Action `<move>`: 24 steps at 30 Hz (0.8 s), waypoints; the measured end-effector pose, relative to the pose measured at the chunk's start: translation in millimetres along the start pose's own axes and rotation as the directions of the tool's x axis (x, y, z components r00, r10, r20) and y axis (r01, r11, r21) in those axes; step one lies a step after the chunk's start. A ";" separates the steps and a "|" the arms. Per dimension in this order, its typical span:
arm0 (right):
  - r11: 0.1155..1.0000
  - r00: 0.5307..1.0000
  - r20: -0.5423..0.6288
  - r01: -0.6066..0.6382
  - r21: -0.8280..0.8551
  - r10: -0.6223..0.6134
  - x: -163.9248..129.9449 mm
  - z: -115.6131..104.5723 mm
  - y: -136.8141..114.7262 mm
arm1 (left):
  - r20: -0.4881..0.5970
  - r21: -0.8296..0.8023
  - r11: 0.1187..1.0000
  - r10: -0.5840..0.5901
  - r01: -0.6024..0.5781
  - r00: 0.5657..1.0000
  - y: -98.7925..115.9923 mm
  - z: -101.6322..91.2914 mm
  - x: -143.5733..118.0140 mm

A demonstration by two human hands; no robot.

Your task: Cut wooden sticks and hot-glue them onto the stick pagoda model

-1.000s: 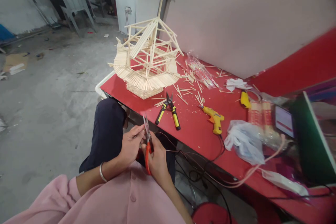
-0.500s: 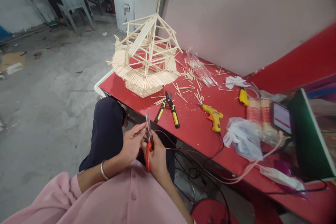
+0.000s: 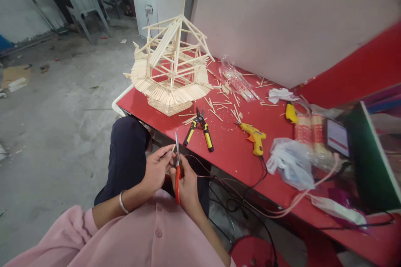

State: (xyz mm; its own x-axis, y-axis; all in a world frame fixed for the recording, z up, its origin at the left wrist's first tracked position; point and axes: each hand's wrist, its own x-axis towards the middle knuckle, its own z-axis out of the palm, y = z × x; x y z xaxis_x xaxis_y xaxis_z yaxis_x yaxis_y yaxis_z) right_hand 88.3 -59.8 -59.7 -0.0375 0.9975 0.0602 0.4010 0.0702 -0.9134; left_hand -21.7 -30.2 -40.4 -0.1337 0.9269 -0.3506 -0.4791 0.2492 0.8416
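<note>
Bare concrete floor (image 3: 46,125) fills the left, and a long red table (image 3: 232,154) runs along a pale wall, its far end blurred and cut off. On it stands a stick-built model house (image 3: 171,71), with a white plastic bag (image 3: 290,164), a yellow glue gun (image 3: 255,137) and yellow-handled pliers (image 3: 199,127) nearby. Below the table edge, over the lap, the right hand (image 3: 188,187) grips orange-handled scissors (image 3: 177,167), blades up. The left hand (image 3: 156,169) pinches a thin stick (image 3: 171,149) against the blades; the stick is barely visible.
</note>
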 end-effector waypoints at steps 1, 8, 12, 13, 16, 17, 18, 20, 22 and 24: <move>0.999 1.000 -0.009 0.000 0.035 0.001 0.2 -0.3 0.1 | 0.009 -0.032 0.999 -0.024 0.024 1.000 1.4 1.1 0.1; 0.999 1.000 -0.013 -0.010 0.041 0.011 2.0 -0.5 1.5 | 0.053 -0.075 0.997 -0.023 0.027 0.998 4.3 3.4 1.4; 1.000 1.000 0.023 -0.020 -0.016 0.020 1.4 2.5 1.8 | 0.040 -0.042 0.999 0.023 -0.021 0.999 1.3 2.1 3.5; 0.998 1.000 0.016 -0.022 -0.058 0.023 1.5 2.9 1.3 | 0.030 -0.046 0.999 0.025 -0.023 0.999 1.4 2.3 3.8; 0.977 0.999 -0.016 -0.036 -0.209 0.033 2.4 2.7 -1.9 | -0.005 -0.070 0.997 0.009 -0.009 1.000 3.6 3.9 3.8; 0.968 0.999 -0.022 -0.041 -0.247 0.037 2.9 2.4 -3.2 | -0.014 -0.079 0.997 0.000 -0.001 1.000 4.6 4.5 3.7; 0.960 0.999 -0.023 -0.046 -0.275 0.041 3.3 2.2 -4.3 | -0.021 -0.087 0.996 -0.008 0.006 1.000 5.6 4.9 3.5; 0.952 0.999 -0.023 -0.053 -0.301 0.049 3.6 2.0 -5.2 | -0.032 -0.101 0.995 -0.020 0.017 0.999 7.0 5.5 3.4; 0.951 0.998 -0.024 -0.055 -0.304 0.050 3.3 2.7 -4.2 | -0.036 -0.107 0.994 -0.037 0.033 0.999 7.7 5.7 3.8; 0.954 0.999 -0.023 -0.047 -0.295 0.042 2.9 4.1 -2.5 | -0.047 -0.117 0.992 -0.056 0.050 0.997 8.1 6.0 4.7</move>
State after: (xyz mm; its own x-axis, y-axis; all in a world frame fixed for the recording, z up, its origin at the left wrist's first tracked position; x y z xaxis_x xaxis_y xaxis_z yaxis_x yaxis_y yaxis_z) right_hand 83.5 -57.1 -58.8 0.0006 0.9995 0.0308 0.6541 0.0229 -0.7561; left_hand -20.9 -22.2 -32.8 -0.1478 0.8974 -0.4158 -0.5834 0.2604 0.7693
